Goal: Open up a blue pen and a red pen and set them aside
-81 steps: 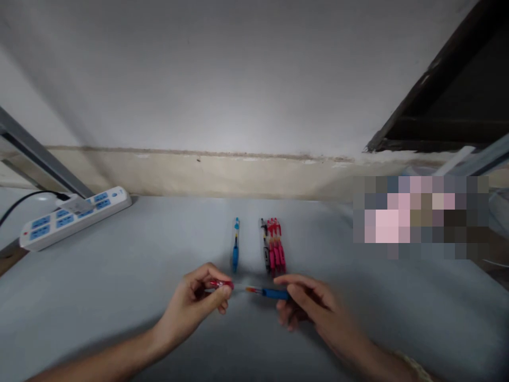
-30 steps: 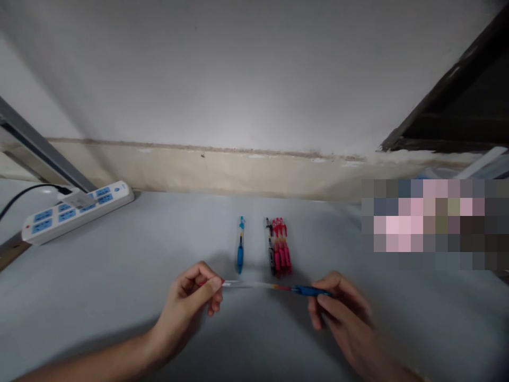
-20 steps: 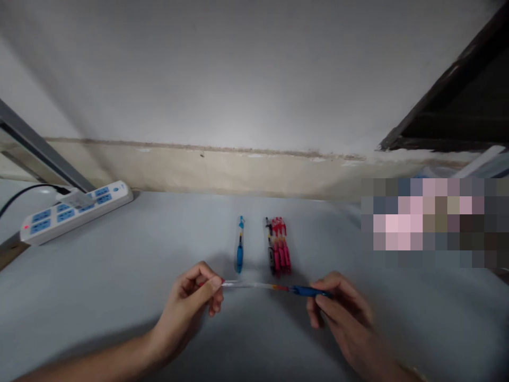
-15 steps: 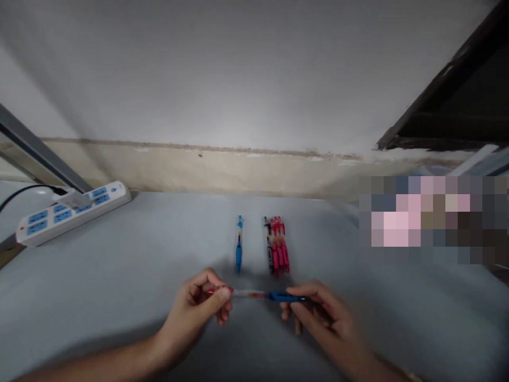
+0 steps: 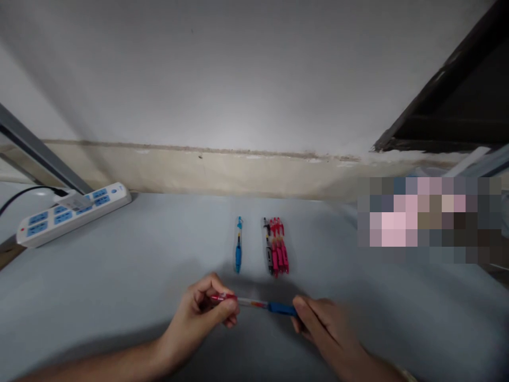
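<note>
Between my two hands a pen [image 5: 254, 303] with a clear barrel, a red end and a blue grip is held roughly level above the table. My left hand [image 5: 209, 305] pinches its red end between thumb and fingers. The blue grip end is in the closed fingers of my right hand [image 5: 324, 323], which hide its tip. Beyond my hands lies a single blue pen [image 5: 238, 246], pointing away from me. To its right a black pen [image 5: 269, 249] lies beside several red pens [image 5: 280, 249] in a tight row.
A white power strip [image 5: 75, 215] with blue sockets and a plugged-in adapter lies at the left of the grey table [image 5: 178, 233]. The wall [image 5: 222, 170] rises along the table's back edge. A blurred-out patch covers the right side.
My right hand has closed further around the blue grip and moved slightly down, so the pen now tilts down to the right. My left hand keeps its pinch. The pens on the table stay put.
</note>
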Demonstrator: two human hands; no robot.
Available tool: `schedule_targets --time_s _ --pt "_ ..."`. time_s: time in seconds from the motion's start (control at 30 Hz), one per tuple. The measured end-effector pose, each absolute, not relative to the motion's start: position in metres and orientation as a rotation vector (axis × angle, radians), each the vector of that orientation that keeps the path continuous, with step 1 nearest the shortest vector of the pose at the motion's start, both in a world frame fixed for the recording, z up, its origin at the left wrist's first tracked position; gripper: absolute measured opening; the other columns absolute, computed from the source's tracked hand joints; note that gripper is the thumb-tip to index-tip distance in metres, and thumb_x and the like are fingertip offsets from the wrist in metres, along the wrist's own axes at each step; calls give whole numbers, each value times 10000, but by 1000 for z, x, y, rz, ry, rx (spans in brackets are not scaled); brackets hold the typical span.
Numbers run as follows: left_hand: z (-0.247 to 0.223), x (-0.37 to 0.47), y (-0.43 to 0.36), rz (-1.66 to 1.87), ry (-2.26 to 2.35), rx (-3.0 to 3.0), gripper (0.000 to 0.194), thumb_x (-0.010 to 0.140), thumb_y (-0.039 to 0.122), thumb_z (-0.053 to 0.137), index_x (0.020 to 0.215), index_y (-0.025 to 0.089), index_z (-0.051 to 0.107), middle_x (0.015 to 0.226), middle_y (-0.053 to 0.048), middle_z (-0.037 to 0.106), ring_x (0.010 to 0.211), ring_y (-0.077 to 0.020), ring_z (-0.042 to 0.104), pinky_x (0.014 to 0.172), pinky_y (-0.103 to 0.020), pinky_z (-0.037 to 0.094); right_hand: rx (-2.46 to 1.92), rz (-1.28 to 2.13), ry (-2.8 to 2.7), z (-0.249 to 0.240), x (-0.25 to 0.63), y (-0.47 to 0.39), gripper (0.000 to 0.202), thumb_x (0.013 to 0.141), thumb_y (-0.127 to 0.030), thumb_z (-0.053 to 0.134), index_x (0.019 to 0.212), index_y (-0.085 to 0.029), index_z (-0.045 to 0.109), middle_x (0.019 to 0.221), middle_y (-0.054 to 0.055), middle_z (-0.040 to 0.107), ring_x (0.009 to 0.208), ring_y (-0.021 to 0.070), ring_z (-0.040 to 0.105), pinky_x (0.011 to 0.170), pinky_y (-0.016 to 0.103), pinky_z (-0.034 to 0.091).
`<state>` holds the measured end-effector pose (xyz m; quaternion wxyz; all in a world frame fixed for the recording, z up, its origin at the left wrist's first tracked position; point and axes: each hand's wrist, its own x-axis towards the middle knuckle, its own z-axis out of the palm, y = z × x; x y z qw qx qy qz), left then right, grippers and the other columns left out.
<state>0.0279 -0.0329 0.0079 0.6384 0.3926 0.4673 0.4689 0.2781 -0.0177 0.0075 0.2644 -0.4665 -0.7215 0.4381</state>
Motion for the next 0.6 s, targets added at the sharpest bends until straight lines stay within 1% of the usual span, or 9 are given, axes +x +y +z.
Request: schedule_targets --time_s 0.07,0.1,0.17,0.2,0.27,0.37,0.4,0.53,0.6 --pt "7 28 -33 1076 1062 891 310 729 386 828 706 173 604 579 22 686 520 -98 631 505 -189 502 -1234 1248 -1940 5 278 -19 519 1033 -455 271 682 -221 574 480 -45 427 426 118 424 459 259 298" --pt "7 28 -33 1086 1058 885 311 731 388 827 706 174 603 582 23 688 516 -96 630 501 -186 499 -1222 1276 -1918 2 278 -19 446 1025 -462 308 795 -223 605 514 -39 490 436 122 454 464 255 329" --pt "6 28 -33 1106 1052 872 312 733 388 827 705 175 601 588 26 694 514 -93 632 493 -178 494 -1214 1282 -1849 -3 279 -19 294 993 -462 415 1020 -224 586 624 -18 600 478 134 534 492 253 398" --pt "5 27 -33 1109 1051 869 310 734 388 827 709 175 602 590 27 696 517 -93 635 493 -175 492 -1218 1256 -1817 -5 279 -19 267 972 -455 466 1061 -223 563 667 -8 627 494 136 561 503 253 420" --pt "5 27 -33 1108 1054 865 309 734 389 828 713 175 606 589 28 697 519 -91 636 493 -170 490 -1232 1226 -1811 -5 280 -18 235 947 -444 512 971 -216 565 659 -7 626 486 132 574 492 245 422" --pt "4 27 -32 1106 1055 867 300 736 384 828 714 173 615 592 28 700 521 -90 638 499 -169 492 -1248 1330 -1889 0 279 -17 407 996 -456 374 734 -209 562 567 -4 581 458 123 551 471 238 409" --pt "3 27 -32 1106 1054 866 294 740 380 826 716 173 618 597 27 702 523 -90 640 501 -169 493 -1253 1353 -1886 2 278 -17 417 995 -464 368 731 -208 565 571 0 583 465 125 557 472 238 416" --pt "1 26 -32 1111 1050 850 278 750 374 819 729 178 623 598 27 706 523 -90 641 499 -168 492 -1263 1265 -1822 7 276 -16 228 922 -436 532 922 -209 553 619 -13 612 458 130 573 465 237 427" --pt "0 26 -32 1118 1034 850 276 749 372 821 731 178 625 593 27 705 519 -90 640 495 -167 492 -1251 1234 -1905 8 277 -15 282 966 -421 445 811 -213 555 572 -9 595 448 132 569 469 245 415"
